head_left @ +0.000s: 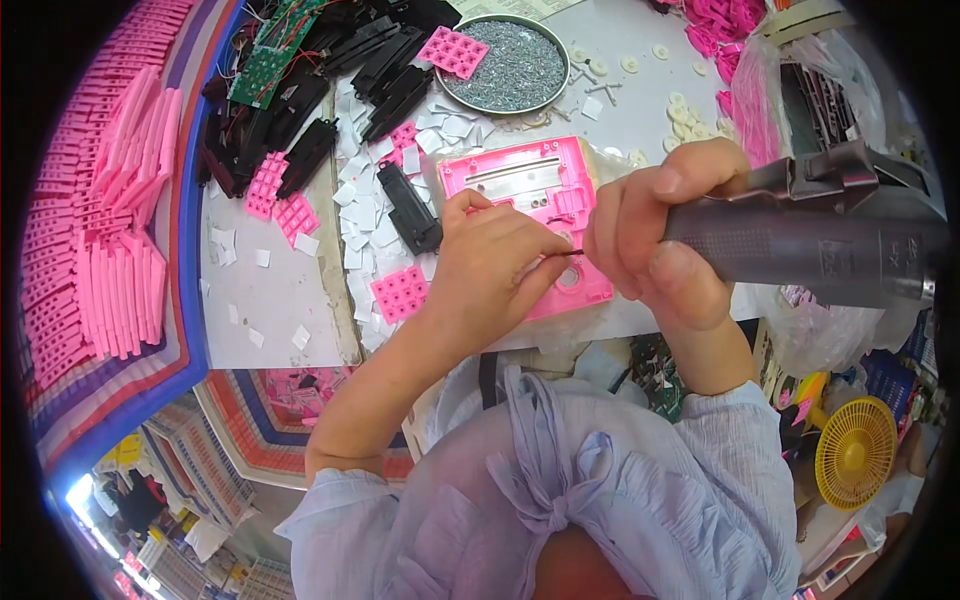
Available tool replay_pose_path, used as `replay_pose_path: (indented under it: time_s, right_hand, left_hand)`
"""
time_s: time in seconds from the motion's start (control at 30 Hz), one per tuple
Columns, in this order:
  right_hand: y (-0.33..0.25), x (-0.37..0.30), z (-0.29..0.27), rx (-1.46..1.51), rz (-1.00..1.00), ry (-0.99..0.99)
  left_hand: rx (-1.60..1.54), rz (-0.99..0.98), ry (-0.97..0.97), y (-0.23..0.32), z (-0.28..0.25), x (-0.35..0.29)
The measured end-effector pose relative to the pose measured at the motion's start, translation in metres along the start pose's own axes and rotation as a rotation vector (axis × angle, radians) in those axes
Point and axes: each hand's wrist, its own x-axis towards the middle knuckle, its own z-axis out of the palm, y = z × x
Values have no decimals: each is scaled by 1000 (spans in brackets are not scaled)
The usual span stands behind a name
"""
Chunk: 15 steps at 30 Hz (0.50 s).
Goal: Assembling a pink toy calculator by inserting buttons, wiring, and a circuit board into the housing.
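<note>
A pink plastic housing (530, 185) lies flat on the white table in front of me. My left hand (490, 270) rests on its near edge, fingertips pinched at the thin bit of a power screwdriver. My right hand (665, 235) grips the dark grey power screwdriver (820, 245), held sideways with its tip pointing left toward my left fingers over the housing's lower part. Whether a screw sits between my left fingers is hidden.
A round metal tray of small screws (515, 65) stands behind the housing. Black plastic parts (300, 110), green circuit boards (265, 60), pink keypads (400, 292) and white squares (365, 215) litter the left. Pink strips (110, 220) are stacked far left. A yellow fan (855, 452) sits lower right.
</note>
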Motion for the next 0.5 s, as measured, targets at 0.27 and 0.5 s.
replay_pose_path:
  time_s: [0.27, 0.5]
  right_hand:
    - [19, -9, -18, -259, -63, -101]
    - [39, -24, -29, -360, 37, -83]
  left_hand:
    - [291, 3, 48, 7, 3, 3]
    - [333, 222, -48, -8, 15, -6]
